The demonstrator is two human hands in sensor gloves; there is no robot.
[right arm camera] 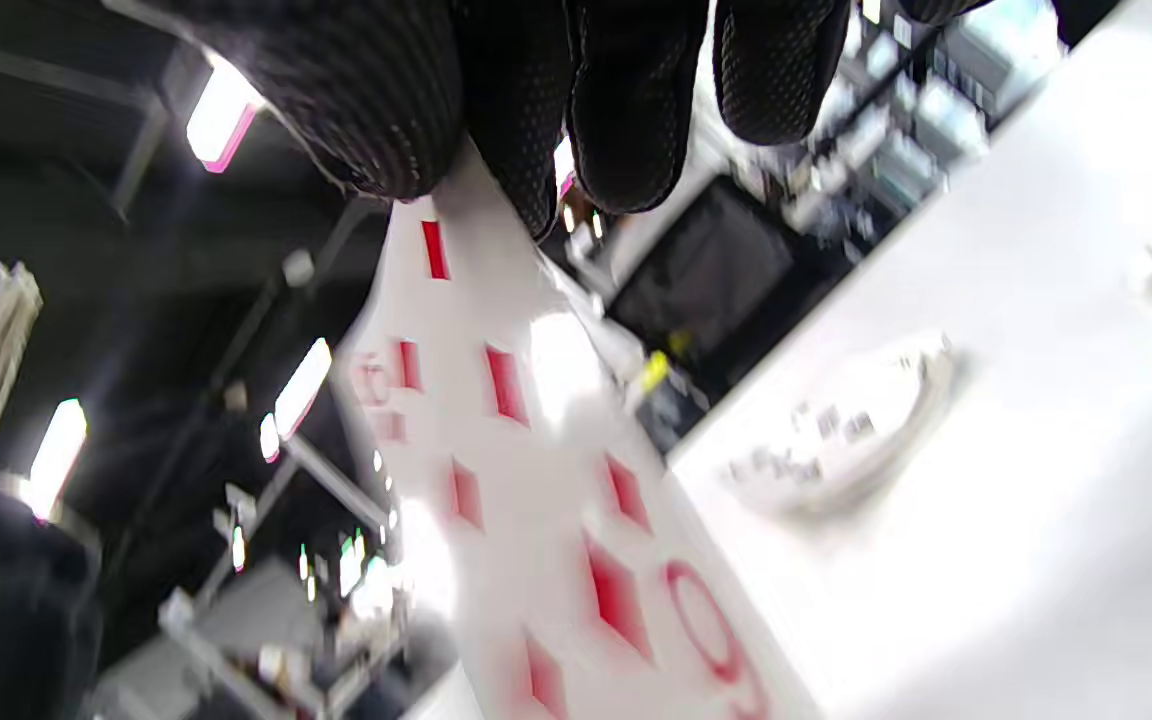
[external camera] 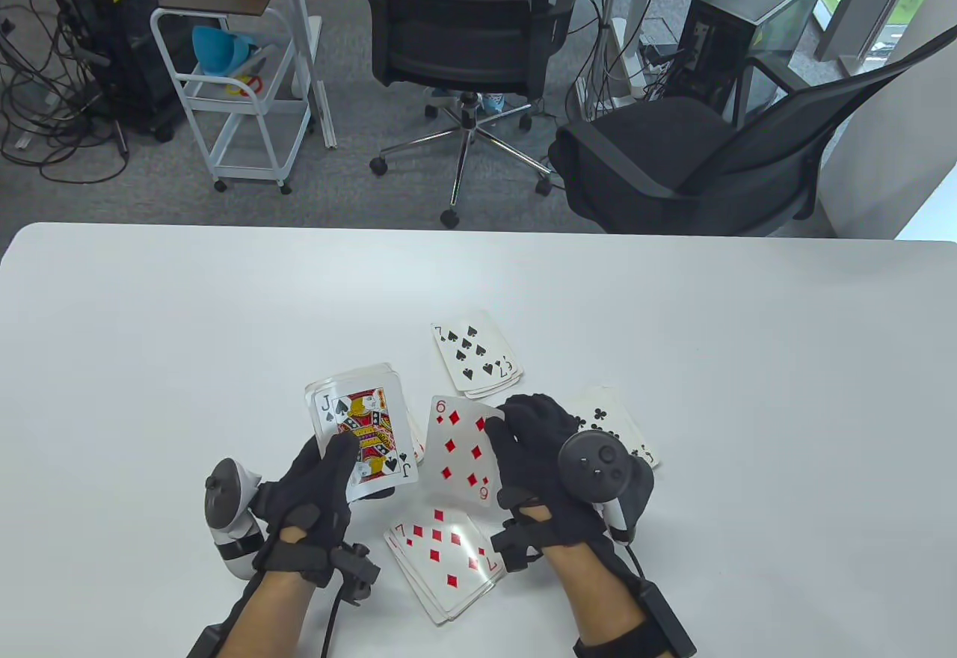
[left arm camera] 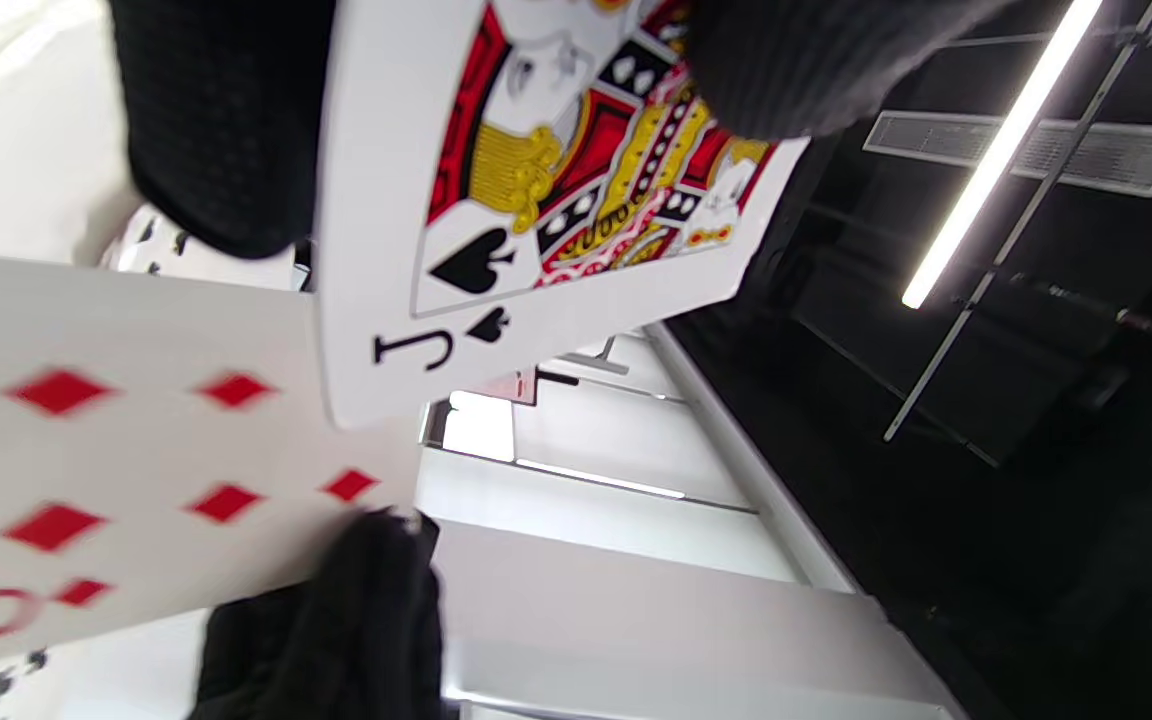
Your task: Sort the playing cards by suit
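Observation:
My left hand [external camera: 321, 486] holds a deck of cards with the jack of spades [external camera: 364, 434] face up on top; the jack also fills the left wrist view [left arm camera: 536, 210]. My right hand [external camera: 534, 449] pinches the six of diamonds [external camera: 463, 452] by its right edge and holds it above the table between the deck and the piles; the card also shows in the right wrist view [right arm camera: 536, 480] and the left wrist view [left arm camera: 136, 450]. On the table lie a diamonds pile topped by the seven of diamonds [external camera: 445, 557], a spades pile topped by the seven of spades [external camera: 472, 351], and a clubs pile [external camera: 617, 422] partly hidden behind my right hand.
The white table [external camera: 748, 389] reaches to a far edge with two black office chairs [external camera: 673, 157] and a white trolley [external camera: 239, 90] beyond it. A few cards lie under the held deck, mostly hidden.

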